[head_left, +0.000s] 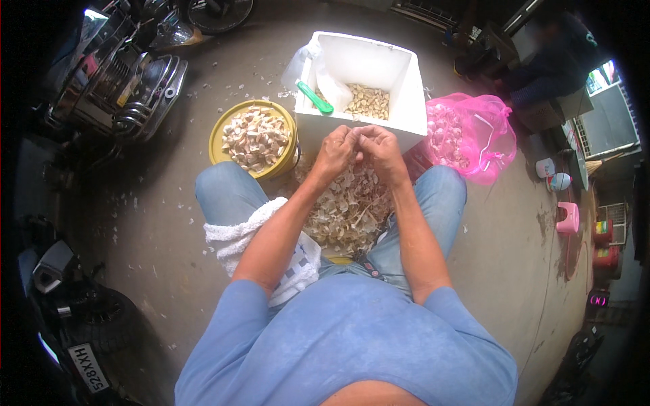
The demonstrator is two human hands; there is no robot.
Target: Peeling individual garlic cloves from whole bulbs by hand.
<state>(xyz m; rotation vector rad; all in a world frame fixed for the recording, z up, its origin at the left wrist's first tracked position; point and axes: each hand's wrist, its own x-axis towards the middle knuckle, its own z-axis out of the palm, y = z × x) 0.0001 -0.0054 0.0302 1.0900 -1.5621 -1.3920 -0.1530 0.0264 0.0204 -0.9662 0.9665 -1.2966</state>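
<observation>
My left hand (336, 150) and my right hand (380, 149) meet at the fingertips, by the near wall of a white foam box (369, 127). Both are closed in a pinch; whatever sits between the fingers is too small and hidden to make out. Peeled garlic cloves (367, 101) lie inside the box, and a green-handled tool (315, 97) rests over its left rim. Beneath my wrists, between my knees, spreads a heap of garlic skins (352, 210). To the left, a yellow bucket (216, 139) is filled with unpeeled garlic cloves (254, 139).
A pink mesh bag (497, 128) of garlic stands right of the box. Clear plastic (298, 68) hangs at the box's left corner. A white towel (237, 227) drapes over my left thigh. Motorcycles (128, 95) stand at left. A person (555, 61) is far right, beyond a pink stool (568, 218).
</observation>
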